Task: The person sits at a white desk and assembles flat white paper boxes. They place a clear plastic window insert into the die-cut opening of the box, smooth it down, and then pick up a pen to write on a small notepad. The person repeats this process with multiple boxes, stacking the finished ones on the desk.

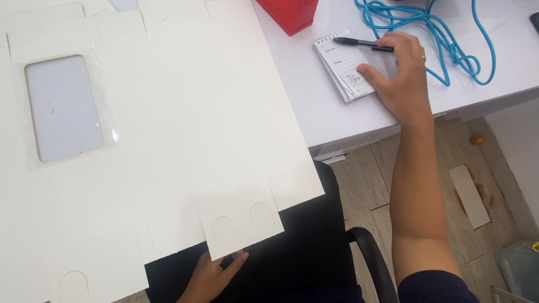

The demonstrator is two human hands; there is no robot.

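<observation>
Cardboard sheet: a large flat white die-cut box blank (168,123) covers the left of the white table (314,106) and overhangs its near edge, above the person's lap.
Window: a rectangular clear-film panel (63,106) sits in the sheet's upper left.
Tab: a slotted flap (240,221) with two arched cut-outs juts from the sheet's lower edge.
Left hand: the left hand (210,275) comes up from below, fingers (238,256) loosely curled and touching the underside of the tab at its edge; whether they pinch it cannot be told.
Chair: a black seat and armrest (370,252) show beneath the sheet.
Red box: one corner of a red container (289,12) stands at the top edge.
Notepad: a small spiral-bound notepad (343,64) lies on the table, right of the sheet.
Pen: a black pen (359,42) rests across the notepad's top.
Right hand: the right hand (401,73), arm stretched straight out, spreads open, thumb pressing the notepad, fingertips on the pen; nothing is gripped.
Cable: a blue cable (443,39) loops just beyond the hand.
</observation>
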